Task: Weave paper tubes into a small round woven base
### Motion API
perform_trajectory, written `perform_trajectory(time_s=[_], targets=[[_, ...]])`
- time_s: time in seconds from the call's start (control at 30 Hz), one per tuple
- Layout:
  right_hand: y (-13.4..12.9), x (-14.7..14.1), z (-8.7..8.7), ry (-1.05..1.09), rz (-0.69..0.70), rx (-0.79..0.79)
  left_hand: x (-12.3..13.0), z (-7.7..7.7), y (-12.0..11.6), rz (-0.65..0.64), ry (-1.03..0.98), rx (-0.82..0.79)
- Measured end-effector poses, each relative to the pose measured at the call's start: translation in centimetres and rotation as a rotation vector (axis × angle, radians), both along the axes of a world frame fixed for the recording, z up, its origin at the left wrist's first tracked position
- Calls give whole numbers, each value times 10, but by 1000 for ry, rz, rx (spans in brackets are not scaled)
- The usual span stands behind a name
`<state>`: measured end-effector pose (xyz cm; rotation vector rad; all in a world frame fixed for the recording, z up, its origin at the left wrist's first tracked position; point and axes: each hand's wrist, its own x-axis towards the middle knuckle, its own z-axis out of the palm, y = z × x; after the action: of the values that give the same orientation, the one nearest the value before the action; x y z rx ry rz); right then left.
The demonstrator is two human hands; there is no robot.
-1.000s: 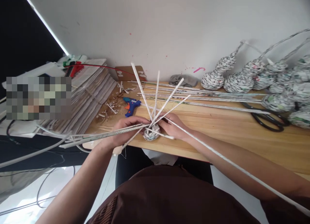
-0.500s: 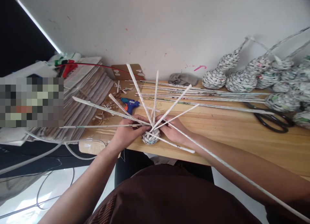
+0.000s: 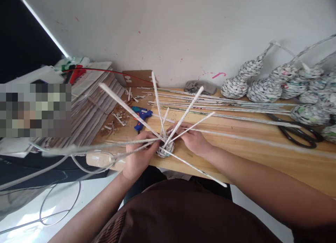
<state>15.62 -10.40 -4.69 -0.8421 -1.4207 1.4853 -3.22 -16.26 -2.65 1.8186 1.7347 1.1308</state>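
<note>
A small ball woven from rolled paper (image 3: pixel 165 151) sits near the table's front edge, with several paper rods (image 3: pixel 185 111) fanning out from its top. My left hand (image 3: pixel 140 153) is closed at the ball's left side, its fingers round the rods that point left. On the right, my right hand (image 3: pixel 193 138) pinches a long paper rod (image 3: pixel 252 140) close to the ball; that rod runs off to the right, blurred by motion. The fingertips of both hands are partly hidden behind rods and the ball.
A blue glue gun (image 3: pixel 141 117) lies behind my left hand. Loose paper rods (image 3: pixel 225 103) stretch across the table's back. Black scissors (image 3: pixel 301 132) and several woven gourd shapes (image 3: pixel 264 90) are at the right. Stacked newspapers (image 3: pixel 98 96) stand at the left.
The long rod has swung from the lower right up to nearly level. My right hand has shifted slightly right, and the ball's rods have turned, with two now stretching left over my left hand.
</note>
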Motion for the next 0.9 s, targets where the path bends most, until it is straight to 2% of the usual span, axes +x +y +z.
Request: perform_trajectory(time_s=[0.1,0.17,0.23,0.33,0.4,0.57,0.77,0.9], targets=[[1,1,3,74,-26,-141,6,-3,-7,52,-17,78],[0,1,3,52,-40,-144,8,-4,-10,74,-14,90],[-2,1,3,-57,-49,-47,8,-6,-11,69,-1,80],[-6,1,4,-259,-71,127,4,-9,-10,-5,30,76],[-10,1,4,-320,-91,169,2,-10,-9,-47,58,84],[-22,-1,3,-266,-120,183,3,-9,-6,-11,53,131],[-24,1,4,-285,-47,481,5,-6,-6,-58,22,133],[-20,1,6,-202,-8,529,4,-7,-4,-48,91,144]])
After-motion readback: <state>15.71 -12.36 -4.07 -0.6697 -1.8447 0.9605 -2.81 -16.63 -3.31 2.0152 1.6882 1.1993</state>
